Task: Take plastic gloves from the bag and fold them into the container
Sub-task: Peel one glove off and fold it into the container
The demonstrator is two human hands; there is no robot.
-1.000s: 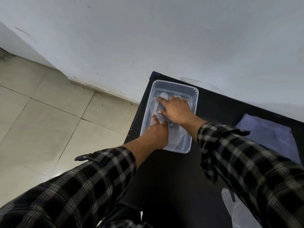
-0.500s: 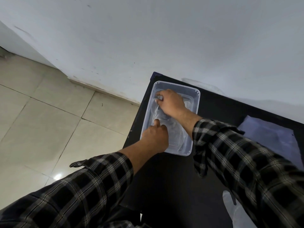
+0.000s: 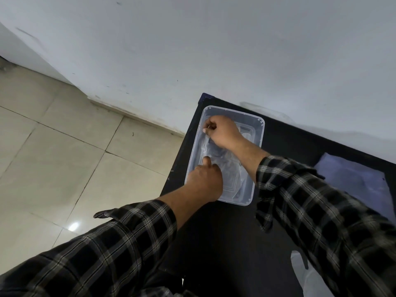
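Head view looks down past two plaid sleeves onto a black table (image 3: 225, 243) that stands against a pale wall (image 3: 214, 50). At the far left lies a floor of beige tiles (image 3: 53, 157), with a small bright glint of light on it near the left sleeve (image 3: 96, 254).

A clear plastic container (image 3: 258, 146) sits on the left part of the table, close to its left edge and to the far corner. Both hands are inside it. The left hand (image 3: 205, 183) reaches in over the near left rim, its thumb raised and its fingers pressing down on the crumpled clear plastic gloves (image 3: 227, 168) that lie on the container's floor; whether it pinches the plastic or only presses on it cannot be told. The right hand (image 3: 222, 131) is further in, at the far left side of the container, with the fingers curled and the fingertips closed on a fold of the same clear plastic, just beside the left wall. The gloves spread between the two hands and on toward the near right corner of the container.

To the right, the right sleeve (image 3: 321, 211) crosses the table. Beyond it, near the right edge, lies a flat bluish plastic bag (image 3: 360, 181) on the table, well apart from the container. At the near right, a piece of clear plastic (image 3: 300, 275) shows beneath the sleeve.
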